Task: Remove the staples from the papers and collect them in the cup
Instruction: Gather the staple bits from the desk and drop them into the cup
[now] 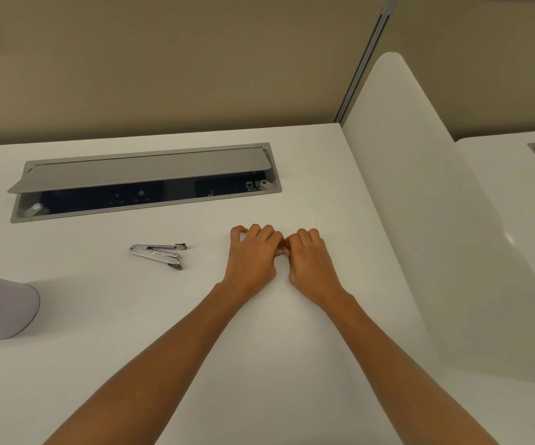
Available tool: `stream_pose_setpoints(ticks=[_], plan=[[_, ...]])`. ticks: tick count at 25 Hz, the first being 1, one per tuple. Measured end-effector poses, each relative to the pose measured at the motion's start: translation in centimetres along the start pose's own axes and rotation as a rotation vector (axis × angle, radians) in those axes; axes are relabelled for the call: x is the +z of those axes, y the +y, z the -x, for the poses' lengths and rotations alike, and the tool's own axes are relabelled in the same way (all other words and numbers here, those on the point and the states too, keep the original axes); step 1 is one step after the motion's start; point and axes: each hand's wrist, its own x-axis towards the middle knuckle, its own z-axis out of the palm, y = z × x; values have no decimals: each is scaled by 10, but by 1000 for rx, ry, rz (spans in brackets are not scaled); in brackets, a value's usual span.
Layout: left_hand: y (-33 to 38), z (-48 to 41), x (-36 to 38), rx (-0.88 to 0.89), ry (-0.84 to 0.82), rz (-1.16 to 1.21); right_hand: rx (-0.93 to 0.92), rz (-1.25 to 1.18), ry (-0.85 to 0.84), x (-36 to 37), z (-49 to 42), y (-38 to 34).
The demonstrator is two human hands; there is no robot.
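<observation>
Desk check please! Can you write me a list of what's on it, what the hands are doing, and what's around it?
Surface: white desk, smooth.
Job's things: metal staple remover lying untouched left of the hands; cup with a purple rim at the left edge; papers and staples not made out.
Clutter: nothing seen.
Hands: left hand and right hand meet, fingers curled; anything pinched is too small to tell.
Cables: nothing seen; open hatch is dark inside.
Surroundings: white divider on the right, beige wall panel behind.
</observation>
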Motion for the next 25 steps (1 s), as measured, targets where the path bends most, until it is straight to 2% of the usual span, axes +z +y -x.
stream_pose_setpoints(ticks=[2, 6, 13, 19, 25], plan=[[2, 4, -3, -58, 15, 76, 79, -110, -19, -4, 1, -3], [2, 13, -16, -168, 101, 297, 324, -463, 63, -23, 5, -7], [-10, 37, -63, -328, 228, 569, 519, -691, 67, -70, 10, -41], [-27, 74, -130, -395, 340, 649, 449, -775, 37, -85, 5, -119], [-93, 141, -191, -507, 510, 603, 289, -863, -74, -67, -12, -238]])
